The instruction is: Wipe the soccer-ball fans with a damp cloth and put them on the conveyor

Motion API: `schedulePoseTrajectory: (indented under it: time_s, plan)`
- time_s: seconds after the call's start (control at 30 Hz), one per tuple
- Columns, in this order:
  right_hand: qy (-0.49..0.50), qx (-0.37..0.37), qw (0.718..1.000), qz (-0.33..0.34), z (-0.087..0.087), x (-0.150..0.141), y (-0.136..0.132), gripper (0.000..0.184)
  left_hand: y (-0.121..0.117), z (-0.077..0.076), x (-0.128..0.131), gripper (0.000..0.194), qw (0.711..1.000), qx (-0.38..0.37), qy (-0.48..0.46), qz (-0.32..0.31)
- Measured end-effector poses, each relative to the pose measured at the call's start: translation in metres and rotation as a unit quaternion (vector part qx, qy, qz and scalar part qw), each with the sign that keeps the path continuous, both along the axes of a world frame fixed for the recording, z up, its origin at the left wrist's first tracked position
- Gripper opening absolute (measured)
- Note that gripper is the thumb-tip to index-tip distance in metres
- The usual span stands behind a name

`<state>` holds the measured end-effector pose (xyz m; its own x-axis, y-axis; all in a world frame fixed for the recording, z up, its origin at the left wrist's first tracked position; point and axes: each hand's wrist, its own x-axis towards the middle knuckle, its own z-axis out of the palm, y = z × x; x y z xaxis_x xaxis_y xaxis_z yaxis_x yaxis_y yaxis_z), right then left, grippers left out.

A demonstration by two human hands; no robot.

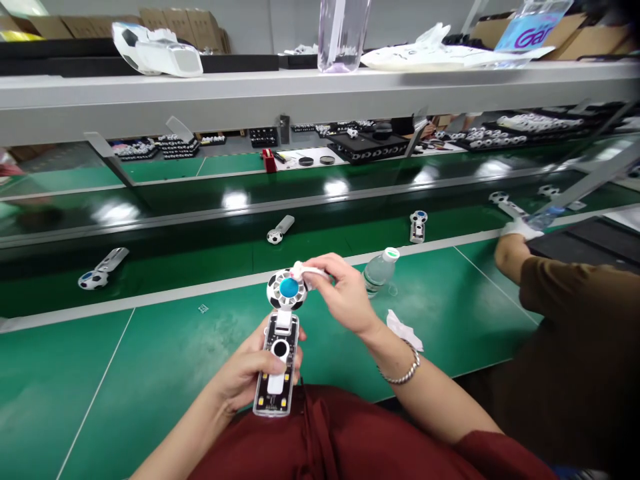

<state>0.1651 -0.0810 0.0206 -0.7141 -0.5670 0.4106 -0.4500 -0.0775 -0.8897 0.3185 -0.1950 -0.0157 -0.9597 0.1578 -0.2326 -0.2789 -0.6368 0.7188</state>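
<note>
My left hand point(250, 373) is closed round the clear handle of a small hand-held fan point(279, 347) with a football-patterned head and a blue centre. My right hand point(340, 293) pinches a small white cloth point(306, 272) against the edge of the fan's head. A silver bracelet sits on my right wrist. Both hands are over the green mat point(150, 360), just above my lap.
A clear plastic bottle point(379, 270) lies beside my right hand, with a crumpled white wipe point(403, 329) near it. Several more fans point(103, 270) lie on the dark conveyor belt point(200, 220). A co-worker's gloved hand point(520, 230) reaches in at the right. A shelf point(300, 93) overhangs.
</note>
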Motion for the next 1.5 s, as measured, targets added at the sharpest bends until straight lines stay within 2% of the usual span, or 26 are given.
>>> schedulePoseTrajectory:
  time_s: [0.07,0.17,0.3,0.4,0.53,0.7,0.77,0.83,1.03,1.23,1.3,1.37,1.43,1.5]
  plan:
    - [-0.114,-0.052,0.992,0.011,0.003,-0.007,0.003,0.017,0.001,0.003,-0.001,0.044,1.0,0.019,0.01,-0.01]
    - [-0.246,-0.139,0.958,0.05,0.006,-0.015,0.008,0.025,0.002,0.006,-0.002,0.043,0.999,0.034,0.015,-0.016]
    - [-0.331,-0.186,0.922,0.071,0.009,-0.018,0.013,0.018,0.002,0.006,-0.001,0.043,0.999,0.045,0.02,-0.014]
    - [-0.358,-0.187,0.911,0.084,0.01,-0.015,0.015,0.017,0.001,0.005,0.0,0.043,0.999,0.036,0.009,-0.013]
    - [-0.296,-0.138,0.938,0.113,0.011,-0.003,0.013,0.016,0.002,0.006,-0.001,0.043,1.0,-0.002,-0.006,-0.011]
    - [-0.056,-0.003,0.993,0.105,0.012,0.014,0.01,0.015,0.004,0.01,-0.004,0.05,0.999,-0.044,-0.03,0.006]
    - [0.045,0.031,0.995,0.082,0.009,0.017,0.008,0.016,0.005,0.011,-0.004,0.057,0.997,-0.058,-0.038,0.021]
    - [0.101,0.037,0.993,0.057,0.005,0.018,0.006,0.017,0.005,0.012,-0.003,0.06,0.996,-0.07,-0.042,0.026]
    - [0.106,0.03,0.994,0.007,-0.002,0.006,-0.002,0.015,0.002,0.008,-0.004,0.05,0.997,-0.064,-0.044,0.0]
    - [-0.006,-0.022,1.0,-0.014,0.005,-0.002,0.002,0.014,-0.001,0.003,-0.006,0.045,1.0,-0.007,-0.026,0.003]
    - [0.023,-0.009,1.0,0.018,0.007,0.002,0.003,0.013,-0.002,0.003,-0.006,0.045,1.0,-0.011,-0.025,-0.002]
    - [0.102,0.032,0.993,0.049,0.006,0.006,0.001,0.013,-0.003,0.001,-0.006,0.045,0.999,-0.02,-0.03,-0.006]
    - [0.175,0.077,0.98,0.047,0.003,0.006,-0.002,0.015,-0.003,-0.001,-0.007,0.045,0.999,-0.025,-0.037,-0.003]
    - [0.178,0.085,0.98,0.017,-0.001,0.002,-0.004,0.016,-0.004,-0.004,-0.008,0.045,0.999,-0.019,-0.041,0.005]
